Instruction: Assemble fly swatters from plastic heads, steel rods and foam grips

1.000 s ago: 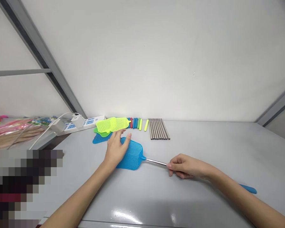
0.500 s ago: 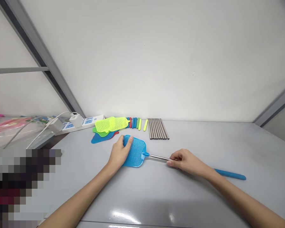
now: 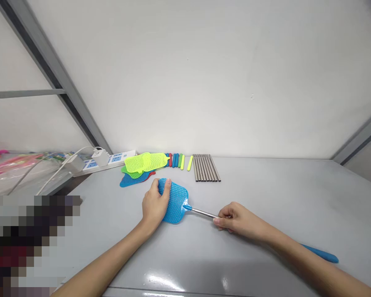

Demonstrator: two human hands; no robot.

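Observation:
A fly swatter with a blue mesh head (image 3: 177, 202) and a thin metal rod (image 3: 204, 213) is held above the grey table, tilted down to the right. My left hand (image 3: 156, 203) grips the far-left side of the head, thumb on top of the mesh. The metal rod is pinched between the thumb and fingers of my right hand (image 3: 235, 218). A blue handle (image 3: 323, 253) shows beyond my right forearm, in line with the rod; the stretch between is hidden by my hand and arm.
At the back lie yellow swatter heads (image 3: 151, 162) over green and blue ones, several short coloured handles (image 3: 177, 160) and a row of metal rods (image 3: 205, 168). A power strip (image 3: 111, 160) with chargers and cables stands at the left, near plastic bags (image 3: 21, 167).
The swatter has tilted, its handle end swinging toward me and to the right. My right hand has moved slightly nearer and left; my left hand still grips the head.

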